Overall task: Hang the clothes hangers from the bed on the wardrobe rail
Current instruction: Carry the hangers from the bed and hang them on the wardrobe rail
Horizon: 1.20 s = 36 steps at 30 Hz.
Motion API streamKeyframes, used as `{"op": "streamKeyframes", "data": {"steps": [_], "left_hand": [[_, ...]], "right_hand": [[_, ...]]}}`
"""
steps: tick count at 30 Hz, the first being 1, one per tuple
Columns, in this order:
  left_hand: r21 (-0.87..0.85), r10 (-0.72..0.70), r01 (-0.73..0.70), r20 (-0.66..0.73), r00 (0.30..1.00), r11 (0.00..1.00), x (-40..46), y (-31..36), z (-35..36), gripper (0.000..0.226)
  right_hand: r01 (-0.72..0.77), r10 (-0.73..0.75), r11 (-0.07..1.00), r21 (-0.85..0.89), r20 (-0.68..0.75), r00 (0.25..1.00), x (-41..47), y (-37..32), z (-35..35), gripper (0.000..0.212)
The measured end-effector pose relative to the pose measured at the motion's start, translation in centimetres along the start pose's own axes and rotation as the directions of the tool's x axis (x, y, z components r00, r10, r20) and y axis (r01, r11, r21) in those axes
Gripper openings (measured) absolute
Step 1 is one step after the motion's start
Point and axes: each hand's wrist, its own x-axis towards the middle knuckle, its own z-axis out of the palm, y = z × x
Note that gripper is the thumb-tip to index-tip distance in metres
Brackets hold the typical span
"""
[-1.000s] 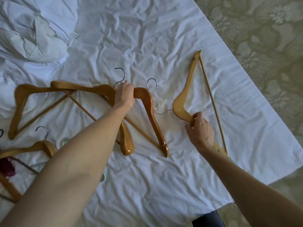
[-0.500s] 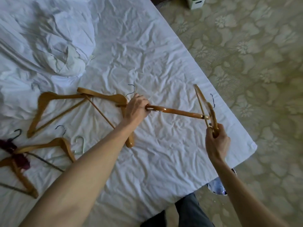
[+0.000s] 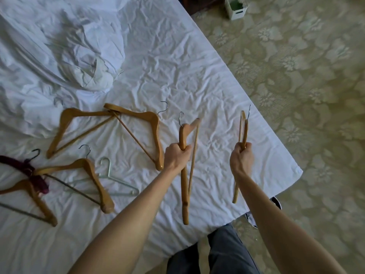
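Observation:
My left hand (image 3: 176, 156) grips a wooden hanger (image 3: 184, 186) by its shoulder, lifted edge-on above the bed, hook pointing away. My right hand (image 3: 241, 157) grips a second wooden hanger (image 3: 243, 129), also held edge-on above the sheet. On the white sheet (image 3: 177, 72) lie two overlapping wooden hangers (image 3: 152, 125), another wooden hanger (image 3: 94, 178), a pale wire hanger (image 3: 116, 179), a dark red padded hanger (image 3: 29, 171) and one more wooden hanger (image 3: 37, 198) at the left edge. No wardrobe rail is in view.
A crumpled white duvet (image 3: 65, 56) is heaped at the back left. The bed's edge runs diagonally to a corner (image 3: 296, 171) at right, with patterned carpet (image 3: 296, 76) beyond. A small white box (image 3: 236, 8) stands on the floor at the top. My legs (image 3: 223, 252) are at the bed's foot.
Both hands have lifted their hangers off the sheet and turned them upright and apart. The view has swung right, showing more carpet.

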Motion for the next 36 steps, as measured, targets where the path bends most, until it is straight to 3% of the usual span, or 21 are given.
{"op": "streamKeyframes", "data": {"steps": [5, 10, 15, 19, 25, 31, 36], "left_hand": [[-0.143, -0.038, 0.054, 0.116, 0.993, 0.988, 1.0, -1.7, 1.4, 0.016], [-0.176, 0.097, -0.049, 0.277, 0.956, 0.983, 2.1, -2.3, 5.3, 0.021], [-0.353, 0.143, -0.038, 0.276, 0.951, 0.935, 0.9, -3.2, 5.4, 0.022], [-0.445, 0.146, -0.047, 0.189, 0.971, 0.894, -1.8, -2.9, 1.5, 0.018], [-0.511, 0.142, -0.132, -0.019, 0.990, 0.849, -8.8, -4.2, -7.8, 0.021], [-0.604, 0.066, -0.235, -0.289, 0.955, 0.762, -18.7, -10.1, -17.2, 0.016], [-0.616, -0.040, -0.314, -0.491, 0.870, 0.723, -29.3, -17.3, -23.6, 0.013]], "right_hand": [[0.065, -0.064, 0.998, -0.004, 0.153, 0.986, 0.0, 1.2, 1.9, 0.017], [0.147, -0.153, 0.988, 0.046, 0.399, 0.904, -0.1, 2.6, 3.8, 0.016], [0.268, -0.287, 0.957, 0.109, 0.466, 0.837, -1.0, 1.1, 2.1, 0.010], [0.378, -0.395, 0.916, 0.138, 0.490, 0.777, -4.0, -2.2, -0.8, 0.004], [0.547, -0.549, 0.807, 0.221, 0.622, 0.558, -11.6, -8.7, -4.2, 0.007], [0.708, -0.668, 0.613, 0.351, 0.709, 0.227, -22.2, -13.6, -3.2, 0.010], [0.772, -0.691, 0.440, 0.459, 0.722, -0.036, -35.0, -14.9, -0.8, 0.008]]}}
